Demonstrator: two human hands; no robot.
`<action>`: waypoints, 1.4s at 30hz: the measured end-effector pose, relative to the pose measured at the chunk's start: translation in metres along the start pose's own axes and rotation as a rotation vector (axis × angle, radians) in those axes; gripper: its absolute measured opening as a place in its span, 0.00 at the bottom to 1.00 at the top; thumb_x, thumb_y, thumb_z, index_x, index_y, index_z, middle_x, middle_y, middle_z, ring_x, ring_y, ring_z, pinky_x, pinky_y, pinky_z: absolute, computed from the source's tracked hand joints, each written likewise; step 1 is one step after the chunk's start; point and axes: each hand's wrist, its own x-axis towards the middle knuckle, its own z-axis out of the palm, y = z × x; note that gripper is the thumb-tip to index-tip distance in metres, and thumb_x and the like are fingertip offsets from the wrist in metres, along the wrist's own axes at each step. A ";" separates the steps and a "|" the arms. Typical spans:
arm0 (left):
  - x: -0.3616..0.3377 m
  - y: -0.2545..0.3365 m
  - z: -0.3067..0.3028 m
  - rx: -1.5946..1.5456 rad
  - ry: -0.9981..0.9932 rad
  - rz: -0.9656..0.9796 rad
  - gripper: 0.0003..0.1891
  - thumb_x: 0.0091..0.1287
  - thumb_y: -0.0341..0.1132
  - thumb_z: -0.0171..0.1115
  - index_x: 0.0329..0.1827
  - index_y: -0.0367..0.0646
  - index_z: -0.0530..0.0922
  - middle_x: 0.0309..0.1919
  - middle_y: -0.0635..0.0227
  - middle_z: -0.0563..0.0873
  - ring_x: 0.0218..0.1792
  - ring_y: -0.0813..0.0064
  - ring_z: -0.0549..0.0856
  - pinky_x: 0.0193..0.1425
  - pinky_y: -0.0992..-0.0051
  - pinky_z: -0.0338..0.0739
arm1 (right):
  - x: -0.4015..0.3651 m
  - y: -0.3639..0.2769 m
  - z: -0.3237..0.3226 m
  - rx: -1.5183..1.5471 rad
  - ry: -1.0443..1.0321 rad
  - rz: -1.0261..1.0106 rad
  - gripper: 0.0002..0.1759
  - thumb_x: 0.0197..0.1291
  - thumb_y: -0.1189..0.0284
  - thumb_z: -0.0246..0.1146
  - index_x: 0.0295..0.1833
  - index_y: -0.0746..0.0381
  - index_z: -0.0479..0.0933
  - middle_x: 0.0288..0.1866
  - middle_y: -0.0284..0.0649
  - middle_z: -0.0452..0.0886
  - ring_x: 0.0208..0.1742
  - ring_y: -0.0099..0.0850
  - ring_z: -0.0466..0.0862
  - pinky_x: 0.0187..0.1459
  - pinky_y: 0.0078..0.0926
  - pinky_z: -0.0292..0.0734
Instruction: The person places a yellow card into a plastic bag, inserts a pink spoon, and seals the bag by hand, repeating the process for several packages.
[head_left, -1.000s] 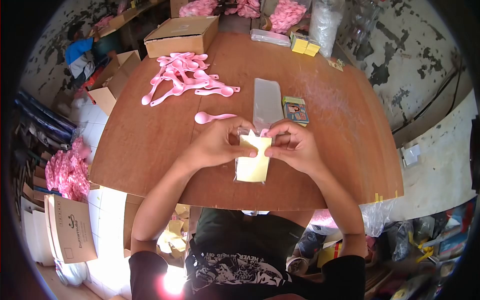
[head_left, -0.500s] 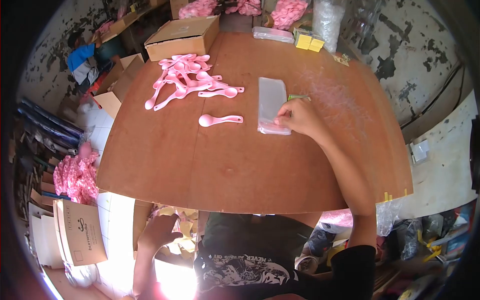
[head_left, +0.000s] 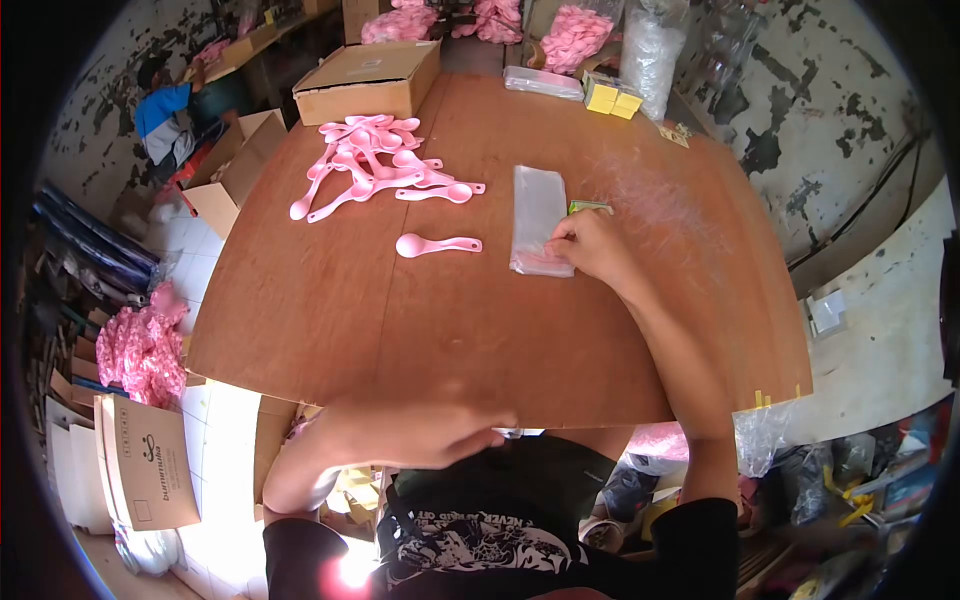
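Note:
A stack of clear plastic bags (head_left: 538, 215) lies on the brown table (head_left: 480, 340). At its lower right edge my right hand (head_left: 590, 245) rests with thumb and fingers pinched together; anything between the fingertips is too small to make out. My left hand (head_left: 445, 430) is over the table's front edge, smeared by motion, its fingers not clear. A single pink spoon (head_left: 438, 245) lies left of the bags. Behind it is a pile of pink spoons (head_left: 370, 160). A small green card (head_left: 590, 207) shows just behind my right hand.
A closed cardboard box (head_left: 368, 85) stands at the back left. Yellow boxes (head_left: 612, 95), a flat clear pack (head_left: 543, 82) and a plastic-wrapped roll (head_left: 653, 55) are at the back right. A person (head_left: 163, 115) is at the far left.
My left hand has risen from beside the lap and moved right to the table's front edge. My right hand stays at the bags, fingers still pinched.

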 end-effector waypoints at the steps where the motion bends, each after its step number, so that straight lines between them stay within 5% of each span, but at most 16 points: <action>1: 0.014 -0.018 -0.001 -0.011 0.042 0.019 0.07 0.71 0.34 0.57 0.45 0.41 0.79 0.28 0.53 0.84 0.32 0.50 0.84 0.39 0.56 0.78 | -0.001 -0.001 -0.001 -0.004 0.003 -0.004 0.08 0.52 0.64 0.70 0.33 0.56 0.87 0.29 0.38 0.86 0.33 0.37 0.86 0.36 0.37 0.78; 5: 0.057 -0.066 -0.019 0.261 0.203 -0.198 0.12 0.66 0.32 0.63 0.51 0.39 0.80 0.48 0.57 0.85 0.51 0.54 0.83 0.62 0.62 0.75 | -0.009 -0.009 0.002 -0.125 0.154 -0.103 0.06 0.52 0.72 0.68 0.34 0.62 0.86 0.30 0.42 0.85 0.32 0.39 0.85 0.34 0.34 0.77; 6: 0.064 -0.076 -0.015 0.266 0.203 -0.197 0.12 0.66 0.32 0.63 0.51 0.39 0.80 0.48 0.57 0.85 0.51 0.54 0.83 0.62 0.62 0.75 | -0.011 -0.011 0.002 -0.147 0.196 -0.118 0.05 0.52 0.73 0.67 0.34 0.61 0.86 0.31 0.41 0.85 0.33 0.40 0.85 0.34 0.34 0.77; 8: 0.074 -0.092 -0.011 0.344 0.645 -0.078 0.12 0.62 0.26 0.63 0.48 0.40 0.80 0.55 0.55 0.82 0.60 0.53 0.78 0.65 0.56 0.71 | -0.020 -0.022 -0.007 -0.166 0.198 -0.161 0.04 0.52 0.73 0.67 0.33 0.60 0.86 0.31 0.40 0.84 0.32 0.39 0.84 0.33 0.34 0.77; 11: 0.079 -0.097 -0.013 0.538 0.770 0.009 0.13 0.56 0.23 0.66 0.45 0.42 0.81 0.66 0.58 0.73 0.68 0.58 0.71 0.71 0.53 0.65 | -0.036 -0.053 -0.032 -0.033 0.031 -0.297 0.04 0.54 0.71 0.67 0.32 0.59 0.85 0.31 0.39 0.84 0.30 0.39 0.83 0.33 0.35 0.77; 15: 0.066 -0.093 -0.030 0.518 0.594 0.242 0.09 0.56 0.23 0.67 0.39 0.42 0.82 0.57 0.58 0.81 0.64 0.61 0.77 0.73 0.50 0.64 | -0.052 -0.079 -0.061 0.289 -0.203 -0.361 0.05 0.54 0.70 0.69 0.32 0.60 0.85 0.30 0.39 0.83 0.31 0.39 0.83 0.33 0.37 0.76; 18: 0.061 -0.095 -0.028 0.084 0.700 0.189 0.05 0.61 0.21 0.66 0.35 0.42 0.80 0.38 0.66 0.89 0.48 0.67 0.88 0.68 0.57 0.72 | -0.042 -0.042 -0.064 0.208 -0.007 -0.279 0.05 0.54 0.72 0.70 0.35 0.61 0.85 0.31 0.41 0.83 0.33 0.41 0.83 0.36 0.37 0.77; 19: 0.060 -0.096 -0.026 0.079 0.699 0.191 0.05 0.61 0.21 0.66 0.35 0.42 0.80 0.38 0.66 0.89 0.48 0.67 0.88 0.68 0.57 0.72 | -0.040 -0.029 -0.063 0.053 0.116 -0.230 0.05 0.55 0.72 0.70 0.36 0.61 0.86 0.33 0.42 0.83 0.35 0.42 0.83 0.38 0.37 0.77; 21: 0.058 -0.099 -0.024 -0.525 0.795 0.056 0.05 0.64 0.20 0.64 0.38 0.40 0.78 0.40 0.62 0.88 0.46 0.72 0.88 0.59 0.68 0.79 | -0.043 -0.009 -0.060 -0.045 0.139 -0.225 0.06 0.55 0.71 0.70 0.37 0.61 0.86 0.35 0.43 0.84 0.36 0.43 0.83 0.39 0.38 0.78; 22: 0.057 -0.103 -0.026 -0.590 0.795 0.091 0.06 0.67 0.19 0.62 0.41 0.38 0.75 0.41 0.59 0.88 0.43 0.77 0.87 0.52 0.76 0.81 | -0.042 0.000 -0.058 -0.139 0.159 -0.222 0.07 0.54 0.71 0.70 0.38 0.61 0.86 0.38 0.43 0.85 0.37 0.43 0.84 0.40 0.39 0.78; 25: 0.057 -0.102 -0.031 -0.775 0.811 0.119 0.08 0.66 0.20 0.63 0.44 0.37 0.75 0.43 0.61 0.88 0.44 0.78 0.87 0.51 0.75 0.81 | -0.045 0.021 -0.043 -0.162 0.158 -0.221 0.09 0.51 0.75 0.72 0.39 0.66 0.85 0.37 0.46 0.84 0.36 0.45 0.82 0.40 0.38 0.77; 34: 0.058 -0.091 -0.035 -0.819 0.816 -0.054 0.16 0.68 0.25 0.63 0.58 0.35 0.75 0.47 0.64 0.87 0.46 0.78 0.85 0.50 0.75 0.82 | -0.042 0.022 -0.038 -0.066 0.163 -0.046 0.09 0.47 0.74 0.74 0.36 0.63 0.85 0.35 0.43 0.84 0.35 0.40 0.82 0.39 0.35 0.76; 42: 0.054 -0.098 -0.033 -0.976 0.749 -0.087 0.14 0.66 0.24 0.64 0.54 0.37 0.78 0.44 0.64 0.87 0.45 0.78 0.86 0.50 0.73 0.84 | -0.038 0.025 -0.036 -0.029 0.183 -0.076 0.07 0.48 0.76 0.72 0.35 0.64 0.85 0.35 0.46 0.84 0.35 0.44 0.84 0.38 0.39 0.77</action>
